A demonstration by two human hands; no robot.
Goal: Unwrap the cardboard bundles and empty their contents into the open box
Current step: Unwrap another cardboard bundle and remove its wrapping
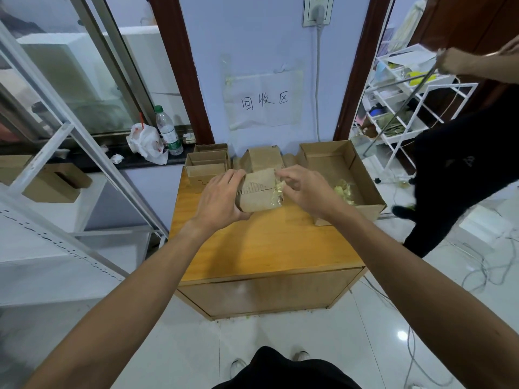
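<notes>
Matt brown cardboard bundle [259, 193], glossy yellowish tape [276, 189], smooth wooden table [252, 248].

sign: 回收区 | on: paper sheet [264, 101] taped to wall [252, 37]

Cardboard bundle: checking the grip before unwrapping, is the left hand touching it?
Touching. The head view shows the left hand gripping the cardboard bundle at its left end, fingers over the top, thumb at the lower edge.

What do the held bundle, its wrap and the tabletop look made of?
Bundle: brown corrugated cardboard, matte; fluting shows on its torn face. Wrap: thin yellowish clear tape or film, glossy, crinkled; which is unclear. Tabletop: wood or wood-look laminate, smooth, orange, grain lines visible.
</notes>
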